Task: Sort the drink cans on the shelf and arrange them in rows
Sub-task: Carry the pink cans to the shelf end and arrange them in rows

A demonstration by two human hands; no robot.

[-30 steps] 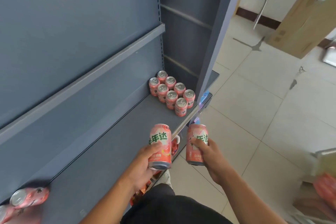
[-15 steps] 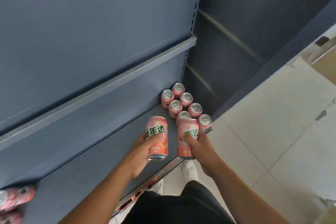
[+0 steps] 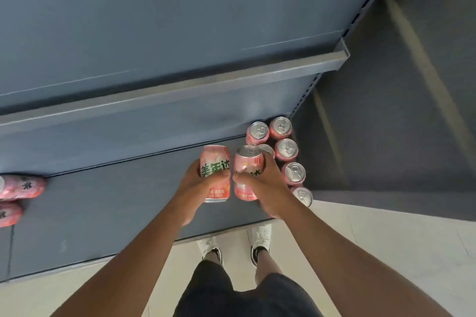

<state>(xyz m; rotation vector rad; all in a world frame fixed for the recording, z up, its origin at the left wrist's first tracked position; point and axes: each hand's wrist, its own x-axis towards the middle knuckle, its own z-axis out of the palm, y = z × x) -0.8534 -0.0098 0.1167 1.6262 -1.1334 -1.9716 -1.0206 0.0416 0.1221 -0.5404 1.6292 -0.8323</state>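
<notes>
My left hand grips the first can, pink with green lettering, and my right hand grips the second can just beside it, silver top showing, both above the grey shelf. Right of that hand, a cluster of cans stands upright in two rows at the shelf's right end, partly hidden by it. At the far left, two fallen cans lie on their sides on the same shelf, and my white shoes stand on the pale floor below its front edge.
</notes>
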